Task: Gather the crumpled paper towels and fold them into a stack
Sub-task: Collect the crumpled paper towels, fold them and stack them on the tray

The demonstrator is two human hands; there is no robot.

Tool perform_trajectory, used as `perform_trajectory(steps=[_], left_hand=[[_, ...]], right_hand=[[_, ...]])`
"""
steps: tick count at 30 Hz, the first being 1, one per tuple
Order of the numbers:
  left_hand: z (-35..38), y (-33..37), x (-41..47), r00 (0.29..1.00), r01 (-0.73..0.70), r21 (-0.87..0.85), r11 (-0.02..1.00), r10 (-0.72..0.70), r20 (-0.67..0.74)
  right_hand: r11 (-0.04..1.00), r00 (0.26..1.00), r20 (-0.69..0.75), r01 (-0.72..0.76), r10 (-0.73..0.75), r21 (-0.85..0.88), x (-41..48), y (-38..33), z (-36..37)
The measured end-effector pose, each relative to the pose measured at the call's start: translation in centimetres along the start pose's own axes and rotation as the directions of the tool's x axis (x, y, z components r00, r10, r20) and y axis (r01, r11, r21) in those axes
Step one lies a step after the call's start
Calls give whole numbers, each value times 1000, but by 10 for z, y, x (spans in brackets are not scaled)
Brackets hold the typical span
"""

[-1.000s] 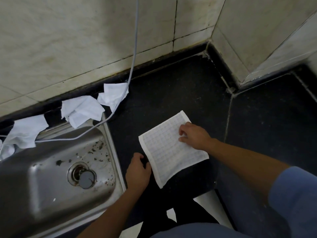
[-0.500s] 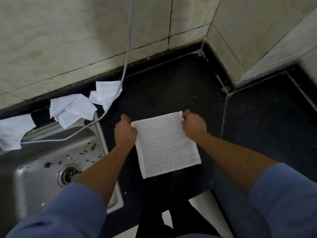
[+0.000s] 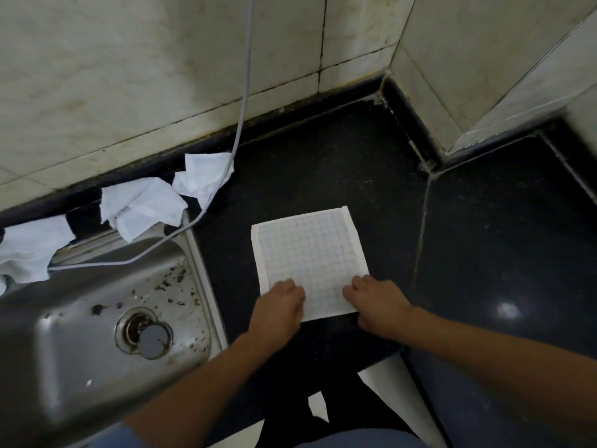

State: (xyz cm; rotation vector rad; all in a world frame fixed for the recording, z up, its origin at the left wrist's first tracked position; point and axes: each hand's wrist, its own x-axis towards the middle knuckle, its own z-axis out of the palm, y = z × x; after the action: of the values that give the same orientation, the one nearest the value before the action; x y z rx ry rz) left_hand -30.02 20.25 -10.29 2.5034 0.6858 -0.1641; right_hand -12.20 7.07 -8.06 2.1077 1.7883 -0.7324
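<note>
The left hand (image 3: 280,305) and right hand (image 3: 376,302) lie on the near corners of one flattened paper towel (image 3: 310,253) in the middle of the frame, on the dark tabletop (image 3: 323,156). I cannot tell whether they press or pinch it. It looks spread but not yet folded, and no stack exists. At lower left is the sink (image 3: 64,318). Beyond it, three crumpled towels (image 3: 142,205) wait uncollected. A grey cable (image 3: 240,124) drapes over the rightmost one (image 3: 203,179) and may snag.

Hidden and cut off

The left hand (image 3: 279,310) and right hand (image 3: 376,307) cover the 2 near corners of the flat paper towel (image 3: 310,253); we cannot tell whether they pinch or press it. The leftmost crumpled towel (image 3: 29,247) and the sink (image 3: 64,318) run off the left edge.
</note>
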Motion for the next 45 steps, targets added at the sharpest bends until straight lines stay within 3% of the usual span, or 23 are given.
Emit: perform_trajectory(steps=[1, 3, 10, 14, 16, 19, 25, 30, 37, 40, 42, 45], left_hand=[[9, 6, -9, 997, -27, -4, 1000, 27, 74], [23, 10, -19, 988, -49, 41, 998, 42, 146], [28, 10, -18, 998, -50, 169, 984, 42, 53], [15, -7, -31, 996, -86, 201, 976, 77, 49], [8, -18, -41, 993, -106, 116, 988, 98, 72], [-12, -28, -43, 999, 4, -114, 993, 1, 44], [-65, -44, 28, 957, 218, -374, 902, -272, -98], [-64, -62, 79, 916, 355, -308, 883, -394, -74], [-43, -70, 91, 893, 421, -234, 876, -446, -61], [-42, -63, 83, 892, 394, -156, 906, -418, -170], [-38, -51, 71, 923, 260, -101, 960, -278, -265], [-17, -36, 44, 974, 74, 18, 997, -69, -216]], right_hand=[[998, 999, 42, 18, -15, -57, -4, -4, 5], [994, 1000, -10, -8, 7, -107, -5, -2, 17], [998, 956, -291, 55, -50, 12, -13, 19, 22], [999, 976, -216, 30, -33, -18, -20, 28, 24], [999, 990, -139, 26, -22, 24, -20, 32, 24], [984, 995, -84, -38, 53, 174, -18, 41, 2], [874, 933, -209, -172, 292, 455, 30, 71, -58], [803, 898, -169, -264, 407, 534, 81, 85, -60], [794, 868, -132, -364, 479, 488, 102, 89, -43], [851, 862, -243, -322, 444, 414, 89, 83, -45], [919, 863, -394, -176, 317, 352, 78, 67, -42], [966, 945, -311, -14, 97, 258, 64, 33, -20]])
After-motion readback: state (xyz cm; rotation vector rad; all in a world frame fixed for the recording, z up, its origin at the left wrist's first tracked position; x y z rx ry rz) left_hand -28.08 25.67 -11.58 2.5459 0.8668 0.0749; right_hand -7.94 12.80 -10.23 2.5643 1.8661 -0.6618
